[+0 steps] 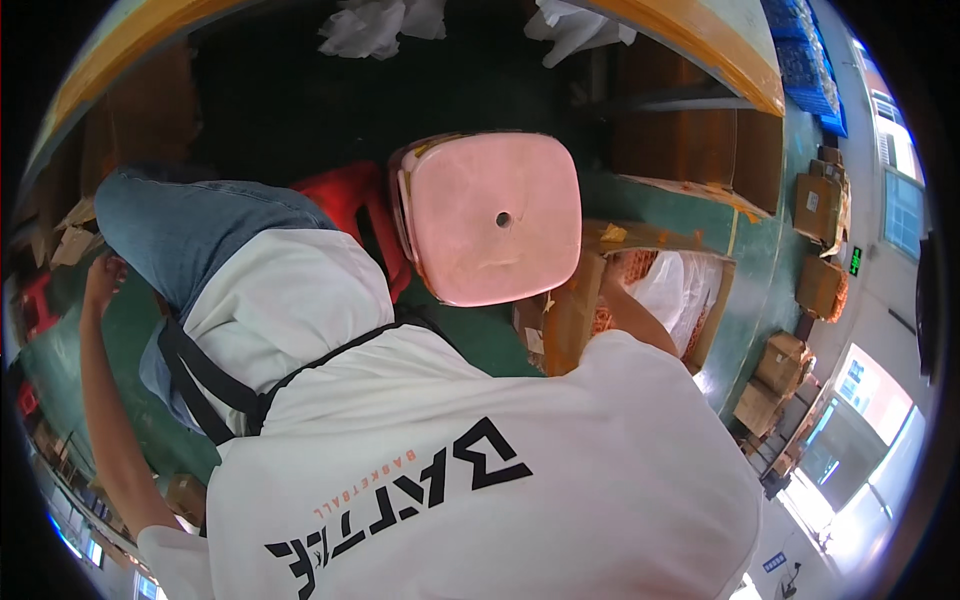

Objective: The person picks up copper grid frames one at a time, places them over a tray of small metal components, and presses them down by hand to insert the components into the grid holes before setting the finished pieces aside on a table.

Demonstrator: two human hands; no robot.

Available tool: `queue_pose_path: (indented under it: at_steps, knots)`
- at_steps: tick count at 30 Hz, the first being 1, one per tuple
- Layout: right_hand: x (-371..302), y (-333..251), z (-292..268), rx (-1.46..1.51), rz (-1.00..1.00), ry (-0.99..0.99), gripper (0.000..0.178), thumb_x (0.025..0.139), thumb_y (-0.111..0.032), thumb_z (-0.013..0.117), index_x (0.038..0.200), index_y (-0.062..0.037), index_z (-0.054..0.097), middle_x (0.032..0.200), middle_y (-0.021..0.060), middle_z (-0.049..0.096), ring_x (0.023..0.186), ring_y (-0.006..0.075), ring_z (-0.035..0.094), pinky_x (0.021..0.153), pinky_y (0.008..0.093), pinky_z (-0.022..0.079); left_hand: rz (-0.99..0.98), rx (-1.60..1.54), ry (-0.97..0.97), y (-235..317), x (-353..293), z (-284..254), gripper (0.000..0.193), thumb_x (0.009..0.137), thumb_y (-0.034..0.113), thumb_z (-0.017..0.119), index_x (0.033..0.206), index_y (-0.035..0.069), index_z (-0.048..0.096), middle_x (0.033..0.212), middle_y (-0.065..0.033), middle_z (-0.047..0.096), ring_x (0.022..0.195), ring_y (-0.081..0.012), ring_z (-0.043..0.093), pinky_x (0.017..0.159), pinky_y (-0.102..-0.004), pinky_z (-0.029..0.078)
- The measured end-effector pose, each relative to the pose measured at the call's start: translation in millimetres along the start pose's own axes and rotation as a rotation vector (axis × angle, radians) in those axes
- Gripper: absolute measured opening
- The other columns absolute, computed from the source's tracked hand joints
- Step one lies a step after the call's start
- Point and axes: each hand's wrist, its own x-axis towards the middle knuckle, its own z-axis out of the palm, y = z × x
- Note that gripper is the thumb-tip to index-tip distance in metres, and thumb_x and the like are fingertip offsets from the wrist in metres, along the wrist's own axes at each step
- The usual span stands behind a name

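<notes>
My right hand (622, 278) reaches down into an open cardboard box (571, 325) on my right. Inside the box are orange mesh-like pieces (640, 262) and a clear plastic bag (672, 290). The hand is beside the bag and the orange pieces; its fingers are mostly hidden there, so I cannot tell what they grip. My left hand (103, 278) hangs out to the left beside my jeans-covered knee, near a brown cardboard flap (75, 245). Its fingers look loosely bent, and nothing shows in them.
A pink stool (500, 220) with a center hole stands ahead, a red stool (345, 190) beside it. An orange-edged table (700, 40) arches overhead in front, another carton (690, 150) beneath it. White plastic (370, 28) lies at the far side. Cartons (820, 210) line the right.
</notes>
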Motion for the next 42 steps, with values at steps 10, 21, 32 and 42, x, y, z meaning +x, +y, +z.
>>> queue_pose_path:
  at_steps: [10, 21, 32, 42]
  knots:
    - [32, 30, 1, -0.081, -0.16, -0.006, 0.043, 0.082, -0.026, 0.059, 0.119, -0.0058, 0.053, 0.107, 0.0127, 0.063, 0.096, 0.0284, 0.062, 0.076, 0.042, 0.052, -0.025, 0.009, 0.037, 19, 2, 1, 0.02, 0.086, 0.018, 0.045, 0.098, 0.004, 0.053, 0.083, -0.0041, 0.061, 0.07, -0.0126, 0.058, 0.055, -0.0258, 0.046]
    - [24, 32, 7, -0.236, -0.283, -0.083, 0.045, 0.08, -0.026, 0.06, 0.12, -0.0062, 0.053, 0.106, 0.0127, 0.063, 0.095, 0.0283, 0.062, 0.075, 0.0417, 0.052, -0.105, 0.065, 0.034, 30, -8, 2, 0.022, 0.085, 0.016, 0.045, 0.101, 0.003, 0.052, 0.081, -0.005, 0.059, 0.073, -0.0133, 0.057, 0.057, -0.0268, 0.044]
    - [25, 45, -6, -0.369, -0.402, -0.099, 0.046, 0.079, -0.027, 0.061, 0.12, -0.0065, 0.053, 0.106, 0.0126, 0.063, 0.095, 0.0281, 0.062, 0.075, 0.0415, 0.052, -0.133, 0.045, 0.003, -2, 9, -5, 0.024, 0.085, 0.018, 0.046, 0.103, 0.004, 0.053, 0.085, -0.0058, 0.061, 0.073, -0.0145, 0.059, 0.057, -0.0283, 0.047]
    - [26, 52, -40, -0.455, -0.5, -0.05, 0.047, 0.078, -0.027, 0.062, 0.12, -0.0069, 0.053, 0.105, 0.0125, 0.063, 0.094, 0.028, 0.062, 0.074, 0.0414, 0.052, -0.118, -0.059, 0.028, -8, 2, -22, 0.022, 0.086, 0.018, 0.047, 0.102, 0.004, 0.051, 0.085, -0.0052, 0.061, 0.073, -0.0132, 0.057, 0.054, -0.0275, 0.044]
